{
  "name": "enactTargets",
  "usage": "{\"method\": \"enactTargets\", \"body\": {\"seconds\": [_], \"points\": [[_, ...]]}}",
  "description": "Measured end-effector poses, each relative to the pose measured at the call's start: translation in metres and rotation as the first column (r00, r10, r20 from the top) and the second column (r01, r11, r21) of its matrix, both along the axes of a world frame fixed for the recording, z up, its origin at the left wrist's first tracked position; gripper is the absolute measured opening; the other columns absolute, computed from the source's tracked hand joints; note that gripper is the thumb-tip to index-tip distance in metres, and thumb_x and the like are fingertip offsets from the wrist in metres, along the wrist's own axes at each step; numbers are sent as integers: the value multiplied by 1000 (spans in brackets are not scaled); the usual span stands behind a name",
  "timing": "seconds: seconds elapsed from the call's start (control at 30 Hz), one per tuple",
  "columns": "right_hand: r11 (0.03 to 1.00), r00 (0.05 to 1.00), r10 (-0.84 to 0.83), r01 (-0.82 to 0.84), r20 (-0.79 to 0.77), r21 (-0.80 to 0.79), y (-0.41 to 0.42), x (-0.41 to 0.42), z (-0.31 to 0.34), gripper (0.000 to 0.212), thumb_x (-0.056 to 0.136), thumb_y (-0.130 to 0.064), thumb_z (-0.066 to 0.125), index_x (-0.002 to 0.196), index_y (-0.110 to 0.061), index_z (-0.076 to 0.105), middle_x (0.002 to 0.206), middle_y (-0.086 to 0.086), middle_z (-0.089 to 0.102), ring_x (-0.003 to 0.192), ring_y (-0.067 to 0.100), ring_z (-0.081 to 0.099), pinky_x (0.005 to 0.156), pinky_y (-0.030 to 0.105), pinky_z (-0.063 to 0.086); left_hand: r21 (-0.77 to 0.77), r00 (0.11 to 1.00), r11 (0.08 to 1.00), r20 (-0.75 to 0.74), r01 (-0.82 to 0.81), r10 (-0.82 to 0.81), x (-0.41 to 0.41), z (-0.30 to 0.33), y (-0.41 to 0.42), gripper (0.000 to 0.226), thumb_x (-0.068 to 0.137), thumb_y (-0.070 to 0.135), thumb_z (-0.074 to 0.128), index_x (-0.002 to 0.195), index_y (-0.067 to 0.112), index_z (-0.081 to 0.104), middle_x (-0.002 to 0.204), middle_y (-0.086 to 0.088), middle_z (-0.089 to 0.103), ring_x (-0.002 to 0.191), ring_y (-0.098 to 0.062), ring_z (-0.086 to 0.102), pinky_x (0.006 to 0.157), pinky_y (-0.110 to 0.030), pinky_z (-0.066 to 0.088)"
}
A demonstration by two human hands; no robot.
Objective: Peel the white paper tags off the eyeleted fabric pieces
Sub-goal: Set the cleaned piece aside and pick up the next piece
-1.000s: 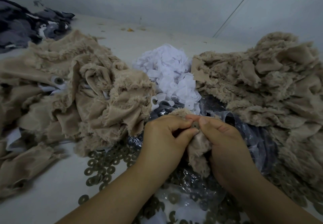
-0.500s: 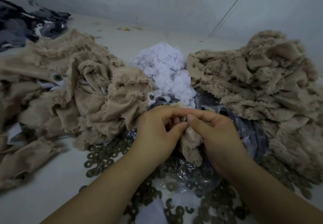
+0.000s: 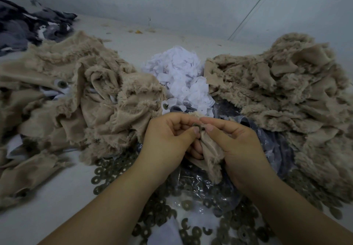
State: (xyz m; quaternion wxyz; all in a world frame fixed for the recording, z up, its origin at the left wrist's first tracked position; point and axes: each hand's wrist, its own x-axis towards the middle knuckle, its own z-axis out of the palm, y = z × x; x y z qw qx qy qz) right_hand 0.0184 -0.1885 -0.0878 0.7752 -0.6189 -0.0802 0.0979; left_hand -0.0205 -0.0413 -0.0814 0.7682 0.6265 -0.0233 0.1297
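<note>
At frame centre, left hand and right hand both pinch one beige fabric piece — fingers curled round its eyelet.

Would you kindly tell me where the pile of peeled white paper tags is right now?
In the head view, the pile of white paper tags sits centre, beyond both hands, between the left fabric heap and the right fabric heap.
</note>
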Motion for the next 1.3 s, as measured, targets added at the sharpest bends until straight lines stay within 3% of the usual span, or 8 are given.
{"method": "enactTargets", "body": {"seconds": [0.37,0.5,0.63,0.83,1.0,1.07,1.17,1.3], "points": [[998,999,-22,23,30,-61,0,-1,4,17,92,-11,67,92,-22,81,92,10,79,88,20,75,75,30,58,80,997,997,72,22,-27,-4,3,-2,16,88,-10,62,79,2,67,59,-23,61,42,-30,59,42,-31,51],[999,1000,5,-4,29,-37,1,-5,5,17,93,-7,64,95,-15,79,95,12,78,93,26,76,77,30,61,220,989,974,146,-51,18,-7,4,-4,31,86,-11,63,88,17,75,59,-17,60,40,-31,55,38,-35,51],[999,1000,-4,3,-21,-47,2,-6,5,15,93,-7,66,95,-14,79,91,13,78,88,27,76,70,31,62,288,992,953,107,-88,60,-6,0,-8,26,82,-5,72,86,21,76,60,-8,67,47,-31,62,44,-38,56],[997,1000,-5,3,-23,-72,-1,-3,6,15,94,-11,65,95,-18,79,84,14,77,69,23,75,57,29,58,265,991,963,106,50,-81,-11,1,-12,19,76,0,78,90,10,70,60,-14,68,48,-30,67,48,-34,57],[996,1000,3,-4,-19,-84,-3,-1,2,14,92,-13,67,98,-19,79,101,13,77,93,27,76,69,29,60,339,978,933,122,116,-166,-17,4,-14,18,76,17,80,90,11,70,58,-7,68,45,-22,66,43,-33,55],[997,1000,16,-18,-22,-74,-3,-2,3,15,93,-14,66,101,-17,78,99,14,77,89,28,76,67,31,60,358,973,923,123,138,-193,-17,3,-13,15,78,18,78,91,16,70,61,-7,68,46,-23,66,43,-34,55],[996,999,29,-32,-40,-78,-2,-3,5,14,94,-16,65,99,-20,78,78,14,76,60,27,70,48,31,55,310,969,932,96,190,-229,-17,2,-12,14,81,9,75,91,19,71,64,-11,70,52,-35,67,46,-43,57],[996,998,18,-23,-58,-89,-2,-2,4,13,95,-17,66,100,-22,77,81,23,72,66,37,60,52,34,51,225,963,943,57,246,-265,-17,2,-11,11,80,-2,73,85,7,69,65,-18,70,56,-41,68,52,-47,59]]}}
